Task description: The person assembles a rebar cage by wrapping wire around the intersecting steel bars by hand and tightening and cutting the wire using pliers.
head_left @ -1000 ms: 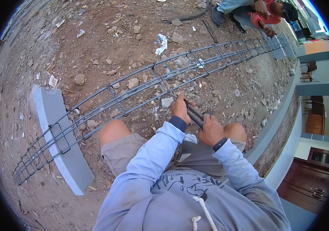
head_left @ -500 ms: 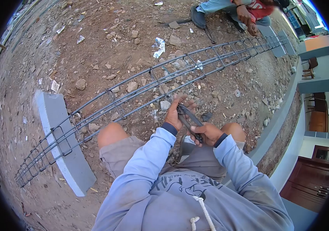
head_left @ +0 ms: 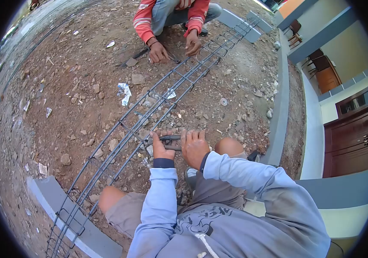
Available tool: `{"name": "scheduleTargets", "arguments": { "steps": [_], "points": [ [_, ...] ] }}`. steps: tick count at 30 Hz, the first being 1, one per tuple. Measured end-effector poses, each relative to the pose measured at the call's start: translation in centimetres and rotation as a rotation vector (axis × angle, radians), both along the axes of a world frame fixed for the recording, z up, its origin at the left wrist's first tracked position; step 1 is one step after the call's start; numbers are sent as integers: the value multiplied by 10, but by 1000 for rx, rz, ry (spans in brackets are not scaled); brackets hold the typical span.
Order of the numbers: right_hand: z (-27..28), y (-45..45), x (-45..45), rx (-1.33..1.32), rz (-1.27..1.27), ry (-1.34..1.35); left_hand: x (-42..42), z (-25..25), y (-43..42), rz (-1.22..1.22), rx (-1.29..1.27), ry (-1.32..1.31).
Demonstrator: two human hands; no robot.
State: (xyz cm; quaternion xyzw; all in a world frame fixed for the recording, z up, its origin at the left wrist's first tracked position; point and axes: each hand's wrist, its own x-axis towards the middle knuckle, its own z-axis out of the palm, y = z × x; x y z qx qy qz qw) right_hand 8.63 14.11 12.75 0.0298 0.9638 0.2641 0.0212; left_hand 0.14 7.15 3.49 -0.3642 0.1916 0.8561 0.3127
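Your right hand [head_left: 195,148] is closed over the ends of a dark metal, two-handled plier-like tool [head_left: 171,137]. Your left hand [head_left: 161,148] is at the tool's front part, thumb raised, fingers stretched loosely behind it; whether they grip, you cannot tell from here. The handles stand slightly apart between your hands.

Just beyond your left thumb is the near side of a long, open cage of grey steel bars [head_left: 120,122] with squarish cross-ties. The tool's head is close to a cross-tie there, but contact is unclear, and no wire can be made out in it.

What could go wrong: the head could slip off the bar if only your right hand steers it, and the left thumb and fingers, so near the head and handles, could be pinched. A knock on the cage could also jolt the co-worker's bare hands [head_left: 158,52] [head_left: 193,44], which are close to its far stretch.

The tool's head points left, toward the cage; its long axis runs nearly level from your right hand, slanting across the cage's length. The cage itself runs from lower left to upper right, over a grey, flat-topped slab [head_left: 48,191] below and left of your left hand.
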Motion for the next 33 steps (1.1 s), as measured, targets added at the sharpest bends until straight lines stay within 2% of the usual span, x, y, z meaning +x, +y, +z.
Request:
{"name": "scheduleTargets", "arguments": {
  "steps": [1, 3, 4, 7, 8, 11, 13, 14, 17, 18, 21, 22, 25, 26, 29, 30, 33],
  "points": [
    [-1, 4, -7, -107, -47, -48, -2, 3, -1, -30, -3, 14],
    [-5, 17, -17, -328, -119, -158, -6, -30, 3, -31, 51, 58],
    [-11, 24, -18, -437, -123, -93, -6, -25, 5, -6, 25, 32],
    [-10, 37, -28, -633, -239, -399, -2, -11, -1, 3, 17, 18],
    [-11, 39, -29, -684, -214, -386, 1, -5, -4, -2, 17, 22],
    [-9, 44, -40, -725, -224, -619, 13, -6, -13, -44, 36, 102],
    [-25, 46, -44, -744, -195, -654, 19, -6, -16, -48, 57, 162],
    [-32, 47, -45, -752, -180, -668, 19, -22, -18, -31, 149, 191],
    [0, 33, -42, -1220, -714, -898, 22, -29, -21, -26, 263, 285],
    [-5, 36, -44, -1397, -767, -1035, 22, -28, -23, -30, 292, 293],
    [-10, 38, -36, -1517, -869, -1106, 20, -26, -23, -56, 295, 293],
    [-15, 38, -34, -1493, -905, -1097, 19, -12, -20, -7, 268, 238],
    [7, 27, -28, -944, -336, -757, 13, -37, -22, 38, 342, 249],
    [24, 19, -19, -870, -309, -577, 10, -38, -19, 41, 307, 204],
    [-2, 5, 7, -447, -70, -55, 2, -18, -9, 55, 192, 85],
    [4, 4, 9, -307, -13, 43, -1, -15, -5, 68, 151, 70],
    [-7, 4, 8, -183, -86, 44, -6, -9, 0, 67, 14, 16]
  ]
}}
